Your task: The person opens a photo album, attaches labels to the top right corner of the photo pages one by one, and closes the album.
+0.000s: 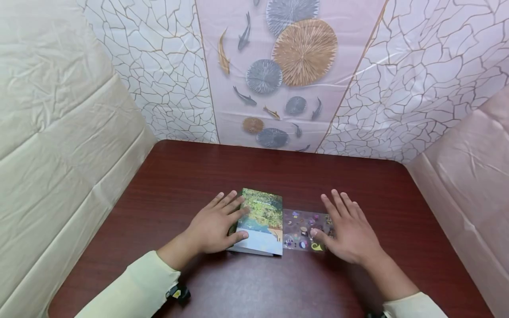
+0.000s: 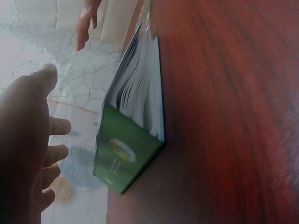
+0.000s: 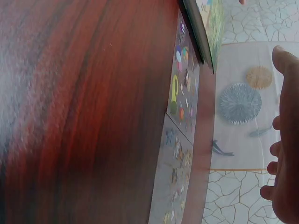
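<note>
A book (image 1: 262, 210) with a green landscape cover lies closed on the table, its green spine (image 2: 124, 149) and slightly fanned pages showing in the left wrist view. My left hand (image 1: 212, 227) hovers over the book's left side, fingers spread and apart from the cover. To the book's right is a clear sheet of colourful stickers (image 1: 294, 227), partly hidden by my right hand (image 1: 351, 234). That hand is held above it with fingers extended, holding nothing. The right wrist view shows a second, paler sticker sheet (image 3: 173, 177) adjoining the colourful one.
The dark red-brown wooden table (image 1: 254, 282) has rounded far corners. A patterned cloth backdrop (image 1: 171, 66) with fish and round motifs hangs behind it. Beige cloth (image 1: 59, 132) lines the left side, and a similar one (image 1: 473, 176) the right.
</note>
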Motion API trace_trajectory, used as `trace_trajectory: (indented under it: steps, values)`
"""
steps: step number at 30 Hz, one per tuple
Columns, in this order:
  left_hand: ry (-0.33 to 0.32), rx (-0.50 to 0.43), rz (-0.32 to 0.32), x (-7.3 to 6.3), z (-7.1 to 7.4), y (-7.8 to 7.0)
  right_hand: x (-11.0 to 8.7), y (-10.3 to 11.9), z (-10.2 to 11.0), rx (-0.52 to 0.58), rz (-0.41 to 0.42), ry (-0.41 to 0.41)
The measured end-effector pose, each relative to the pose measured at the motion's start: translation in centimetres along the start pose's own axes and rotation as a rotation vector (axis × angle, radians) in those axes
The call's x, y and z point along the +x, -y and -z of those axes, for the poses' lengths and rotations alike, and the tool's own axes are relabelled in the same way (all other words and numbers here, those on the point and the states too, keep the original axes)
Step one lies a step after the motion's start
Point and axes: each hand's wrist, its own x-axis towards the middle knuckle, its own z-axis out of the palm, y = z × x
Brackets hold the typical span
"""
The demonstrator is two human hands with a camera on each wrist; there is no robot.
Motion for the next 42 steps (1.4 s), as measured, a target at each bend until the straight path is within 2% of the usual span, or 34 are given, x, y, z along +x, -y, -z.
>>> trace_trajectory:
  steps: [12, 22, 30, 42]
  values:
    - [0.008, -0.023, -0.077, -0.3, -1.1, -2.0, -0.1, 1.7, -1.4, 0.014, 0.032, 0.009]
    - [0.04, 0.018, -0.11, -0.3, -2.0, -2.9, -0.4, 3.1, -2.7, 0.024, 0.056, 0.028]
    - [0.036, 0.059, -0.101, -0.3, -2.4, -3.4, -0.4, 3.9, -3.2, 0.012, 0.055, 0.075]
    - [0.016, 0.057, -0.093, -0.3, -2.9, -3.7, -0.5, 4.6, -3.7, 0.029, 0.074, 0.056]
